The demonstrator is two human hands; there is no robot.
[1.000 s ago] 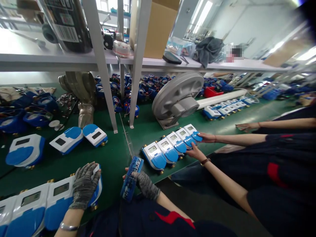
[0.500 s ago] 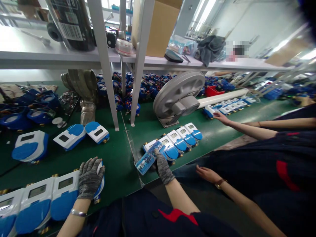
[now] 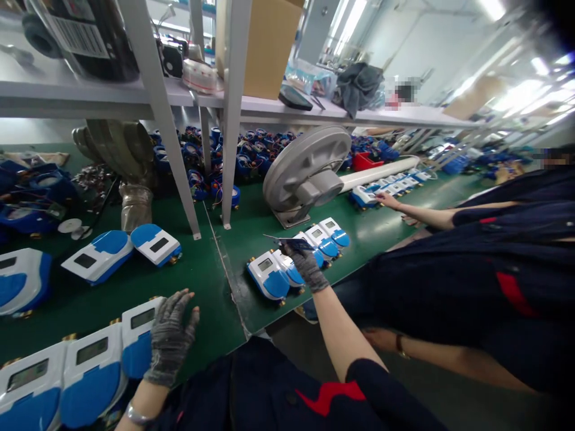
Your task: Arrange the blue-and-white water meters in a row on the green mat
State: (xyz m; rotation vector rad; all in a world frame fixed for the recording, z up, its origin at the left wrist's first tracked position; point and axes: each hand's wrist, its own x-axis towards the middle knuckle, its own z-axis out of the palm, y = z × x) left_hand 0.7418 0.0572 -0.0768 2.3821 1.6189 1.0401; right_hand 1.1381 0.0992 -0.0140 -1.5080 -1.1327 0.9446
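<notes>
While left hand (image 3: pixel 171 335), fingers spread, was rested on nearest meter (image 3: pixel 137 335), flat card (image 3: pixel 287 242) was pinched by right hand (image 3: pixel 308 266) over meter row (image 3: pixel 296 260).

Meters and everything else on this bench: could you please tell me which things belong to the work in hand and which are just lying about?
In hand:
- right hand holding a flat blue card over the near row of meters
- left hand beside the front row of meters

Lying about:
- grey fan
- cardboard box
- two loose meters
- dark cloth
</notes>
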